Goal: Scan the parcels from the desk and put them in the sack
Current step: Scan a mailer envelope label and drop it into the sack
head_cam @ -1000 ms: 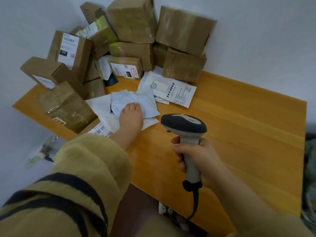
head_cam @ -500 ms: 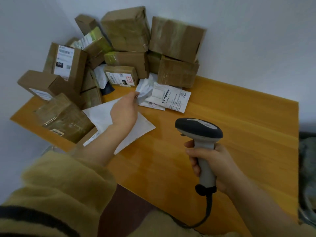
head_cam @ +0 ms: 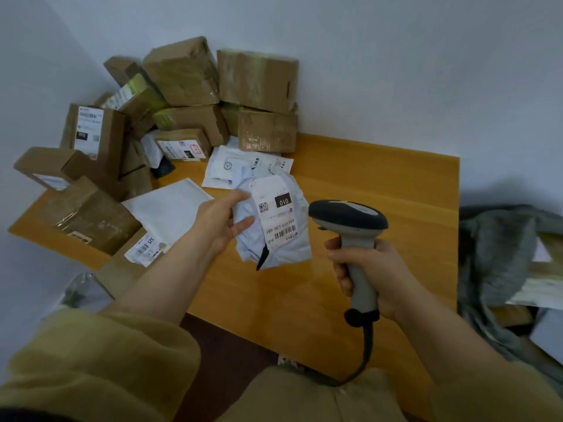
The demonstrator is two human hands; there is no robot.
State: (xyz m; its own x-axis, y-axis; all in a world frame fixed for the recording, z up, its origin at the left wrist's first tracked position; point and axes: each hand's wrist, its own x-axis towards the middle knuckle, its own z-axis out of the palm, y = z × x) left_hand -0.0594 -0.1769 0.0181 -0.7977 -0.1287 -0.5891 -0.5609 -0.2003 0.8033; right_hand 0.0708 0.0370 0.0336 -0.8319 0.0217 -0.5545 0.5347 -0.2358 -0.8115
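My left hand [head_cam: 221, 219] holds a soft pale grey mailer bag [head_cam: 289, 243] by its left edge, lifted above the wooden desk [head_cam: 380, 184]. Its white shipping label with barcode and "010" faces up. My right hand [head_cam: 370, 271] grips the handle of a grey barcode scanner [head_cam: 350, 219], whose dark head sits just right of the bag. A grey sack [head_cam: 499, 254] lies off the desk's right edge.
Several brown cardboard boxes [head_cam: 182, 71] are piled in the far left corner against the wall. A flat white envelope [head_cam: 166, 205] and another white mailer [head_cam: 227, 169] lie on the desk near the pile. The scanner cable [head_cam: 367, 348] hangs toward my lap.
My left hand lifted the grey mailer off the desk, turned its label upward and brought it toward the scanner. The scanner hand shifted slightly right.
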